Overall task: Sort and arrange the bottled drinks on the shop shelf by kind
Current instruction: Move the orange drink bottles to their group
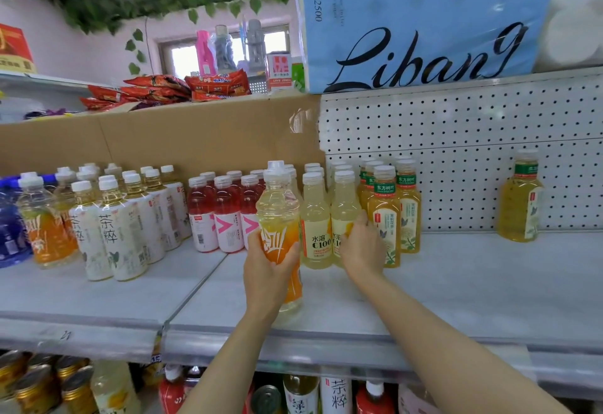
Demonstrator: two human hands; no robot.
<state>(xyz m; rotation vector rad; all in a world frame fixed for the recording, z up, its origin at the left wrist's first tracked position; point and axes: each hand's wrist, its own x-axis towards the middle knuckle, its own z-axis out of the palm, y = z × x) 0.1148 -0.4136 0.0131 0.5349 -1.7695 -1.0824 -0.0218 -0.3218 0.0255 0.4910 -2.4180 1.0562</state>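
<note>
- Two bare forearms reach up from the bottom edge toward the grey shelf (456, 283), the left nearly straight up, the right slanting in from the lower right.
- The left hand (266, 270) is wrapped around the orange-labelled bottle (280, 217), fingers curled on its label, holding it upright near the shelf's front, before the red drinks (225, 214).
- The right hand (362, 247) is partly spread, fingers lying against the pale C100 bottles (316, 224) and the yellow tea bottles (388, 217); whether it grips one I cannot tell.
- One lone yellow bottle (520, 198) stands well apart, by the pegboard (473, 126).
</note>
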